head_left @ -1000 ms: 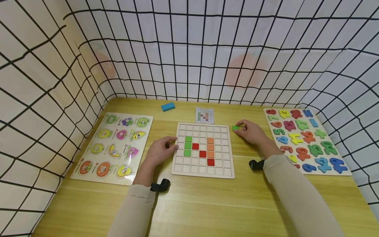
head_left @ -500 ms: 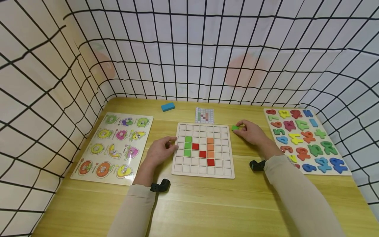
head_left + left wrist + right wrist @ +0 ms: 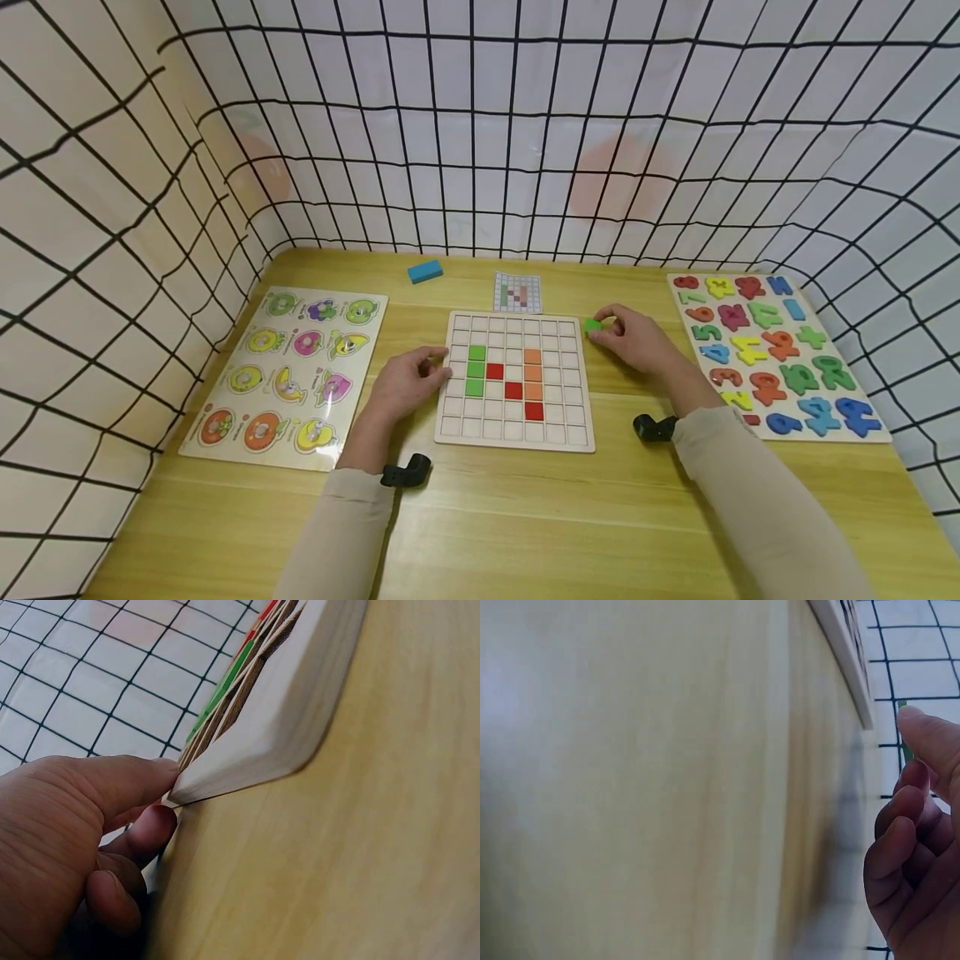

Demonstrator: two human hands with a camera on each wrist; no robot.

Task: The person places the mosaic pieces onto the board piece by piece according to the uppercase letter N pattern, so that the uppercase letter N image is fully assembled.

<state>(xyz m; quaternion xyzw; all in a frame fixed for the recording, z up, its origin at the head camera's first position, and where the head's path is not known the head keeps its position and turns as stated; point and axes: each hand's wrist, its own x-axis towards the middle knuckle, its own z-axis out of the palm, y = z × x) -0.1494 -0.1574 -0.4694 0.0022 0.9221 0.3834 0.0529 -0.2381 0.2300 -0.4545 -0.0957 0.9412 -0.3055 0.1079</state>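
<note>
A light wooden grid board (image 3: pixel 558 442) lies mid-table, with green tiles (image 3: pixel 475 387), red tiles (image 3: pixel 513 390) and orange tiles (image 3: pixel 532 372) in some of its squares. My left hand (image 3: pixel 405 383) holds the board's left edge between thumb and curled fingers; the left wrist view shows the thumb (image 3: pixel 135 778) at the board's rim (image 3: pixel 247 776). Just right of the board's upper right corner, my right hand (image 3: pixel 633 337) pinches a green square tile (image 3: pixel 592 325) between thumb and fingertips. Most of that tile (image 3: pixel 907 751) is hidden by the thumb in the right wrist view.
Behind the board lies a small printed pattern card (image 3: pixel 517 292). A blue block (image 3: pixel 425 271) sits at the back left. A fruit puzzle board (image 3: pixel 300 458) is on the left, a number-and-letter puzzle board (image 3: pixel 825 433) on the right. Black wire mesh (image 3: pixel 480 125) encloses the table.
My right hand has shifted very slightly left, with the green tile coming nearer the board's edge. The left hand and the board hold still.
</note>
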